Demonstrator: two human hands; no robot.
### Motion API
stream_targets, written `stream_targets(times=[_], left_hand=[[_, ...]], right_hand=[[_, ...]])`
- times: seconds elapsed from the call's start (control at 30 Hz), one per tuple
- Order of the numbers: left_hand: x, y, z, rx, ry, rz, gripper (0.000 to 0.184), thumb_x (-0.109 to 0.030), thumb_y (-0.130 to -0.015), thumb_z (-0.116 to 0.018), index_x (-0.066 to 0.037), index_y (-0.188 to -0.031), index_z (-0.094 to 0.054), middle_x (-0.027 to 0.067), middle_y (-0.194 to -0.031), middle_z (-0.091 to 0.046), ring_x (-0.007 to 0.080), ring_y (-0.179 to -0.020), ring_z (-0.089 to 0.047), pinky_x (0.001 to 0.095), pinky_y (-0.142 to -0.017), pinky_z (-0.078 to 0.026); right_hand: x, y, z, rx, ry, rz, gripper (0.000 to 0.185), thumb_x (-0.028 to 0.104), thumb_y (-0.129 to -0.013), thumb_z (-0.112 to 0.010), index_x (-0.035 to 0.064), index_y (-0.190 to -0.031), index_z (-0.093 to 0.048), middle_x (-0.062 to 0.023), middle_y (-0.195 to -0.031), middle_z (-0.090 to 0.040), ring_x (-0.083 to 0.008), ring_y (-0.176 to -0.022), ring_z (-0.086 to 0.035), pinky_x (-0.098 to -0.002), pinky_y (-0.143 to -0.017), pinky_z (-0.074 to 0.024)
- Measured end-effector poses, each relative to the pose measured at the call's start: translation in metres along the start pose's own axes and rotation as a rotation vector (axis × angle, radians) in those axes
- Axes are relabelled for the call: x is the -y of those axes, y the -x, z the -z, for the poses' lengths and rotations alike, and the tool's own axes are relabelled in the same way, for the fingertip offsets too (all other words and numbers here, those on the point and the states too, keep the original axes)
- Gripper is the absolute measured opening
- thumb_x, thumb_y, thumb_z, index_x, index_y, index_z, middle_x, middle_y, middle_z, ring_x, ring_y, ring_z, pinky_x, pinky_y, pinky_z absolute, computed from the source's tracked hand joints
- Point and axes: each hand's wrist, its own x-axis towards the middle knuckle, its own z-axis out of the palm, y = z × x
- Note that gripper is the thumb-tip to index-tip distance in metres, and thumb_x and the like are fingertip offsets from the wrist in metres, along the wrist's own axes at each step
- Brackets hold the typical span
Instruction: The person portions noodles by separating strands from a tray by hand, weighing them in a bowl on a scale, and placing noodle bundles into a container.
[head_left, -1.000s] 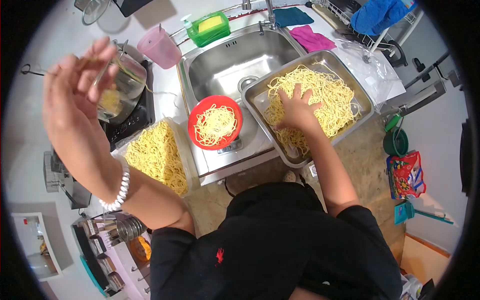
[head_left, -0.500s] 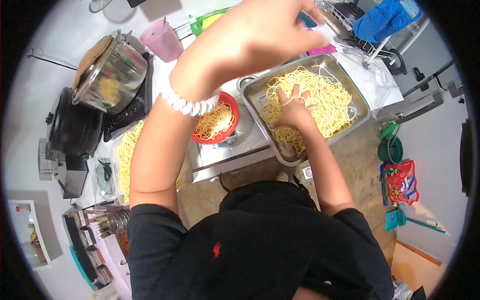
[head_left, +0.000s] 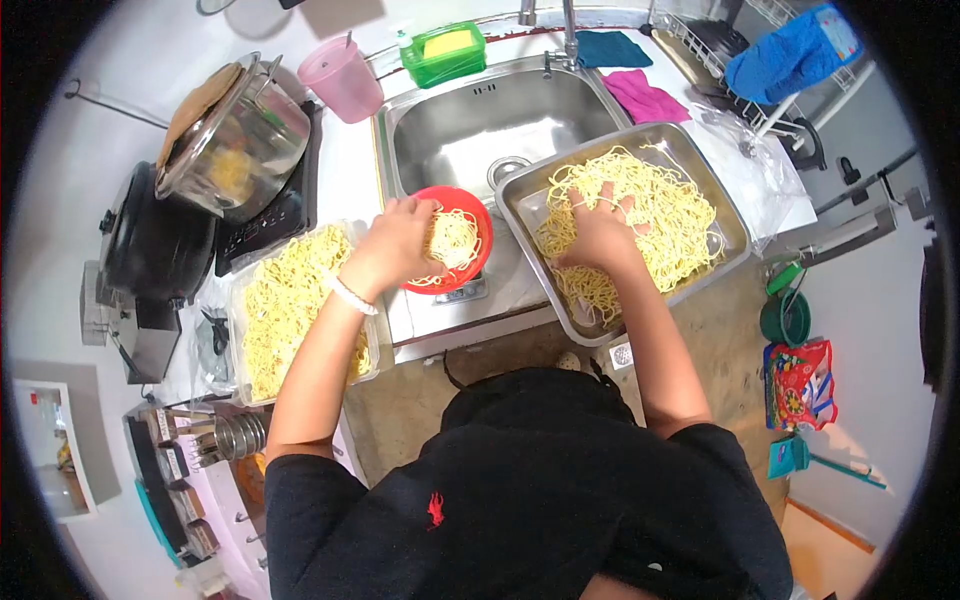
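Note:
My left hand (head_left: 403,240) is at the left side of a red bowl (head_left: 476,207), its fingers curved over the rim and the noodles (head_left: 456,240) inside. Whether it grips anything is unclear. The bowl stands on a small scale (head_left: 462,292). My right hand (head_left: 603,235) rests in yellow noodles (head_left: 670,215) in a large metal tray (head_left: 570,325), fingers spread, with some strands over them. Left of the bowl, a clear plastic container (head_left: 376,350) holds more yellow noodles (head_left: 285,310).
Behind the bowl and tray is a metal sink (head_left: 450,135). A pink pitcher (head_left: 345,85) and green soap holder (head_left: 445,65) stand behind it. A glass pot (head_left: 240,165) is on the black stove (head_left: 265,225) at left. A magenta cloth (head_left: 645,97) lies behind the tray.
My left hand has swung from the pot side, across the sink, down to the red bowl. My right hand has stayed in the tray's noodles.

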Motion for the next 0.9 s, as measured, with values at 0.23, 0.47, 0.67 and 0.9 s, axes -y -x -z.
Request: stream_targets(times=[0.23,0.47,0.67,0.9], left_hand=[[-0.015,-0.001,-0.035,-0.013,0.07,0.121,0.06,-0.009,-0.074,-0.07,-0.013,-0.131,-0.053,0.0169,-0.117,-0.055,0.0381,-0.11,-0.056,0.0464,-0.091,-0.048],[0.01,-0.012,-0.058,-0.171,-0.135,-0.283,0.017,-0.018,-0.084,-0.062,-0.018,-0.097,-0.072,0.0098,-0.114,-0.057,0.0292,-0.101,-0.059,0.0427,-0.077,-0.054],[-0.009,0.011,-0.019,-0.225,0.156,-0.035,0.035,-0.014,-0.077,-0.067,-0.019,-0.112,-0.065,0.0119,-0.118,-0.06,0.0391,-0.107,-0.058,0.0451,-0.083,-0.053],[-0.022,0.014,-0.025,-0.143,0.393,0.629,0.06,-0.039,-0.085,-0.067,-0.003,-0.13,-0.051,0.0267,-0.121,-0.058,0.0417,-0.111,-0.058,0.0493,-0.09,-0.049]], right_hand=[[0.002,0.001,0.001,-0.02,-0.04,0.008,0.119,0.043,-0.056,-0.09,0.0239,-0.153,-0.024,-0.0291,-0.158,-0.007,-0.0566,-0.142,-0.012,-0.0804,-0.099,-0.0181],[0.001,0.002,-0.001,-0.028,-0.022,0.026,0.122,0.043,-0.057,-0.091,0.0223,-0.155,-0.02,-0.0287,-0.158,-0.007,-0.0566,-0.141,-0.013,-0.0787,-0.099,-0.0227],[0.003,0.005,0.004,-0.007,-0.012,0.062,0.122,0.044,-0.059,-0.09,0.0216,-0.155,-0.019,-0.0308,-0.158,-0.007,-0.0565,-0.141,-0.013,-0.0784,-0.098,-0.0245],[-0.004,0.004,-0.001,-0.025,0.036,0.11,0.118,0.051,-0.061,-0.087,0.0193,-0.154,-0.021,-0.0315,-0.157,-0.01,-0.0596,-0.139,-0.015,-0.0807,-0.095,-0.0256]])
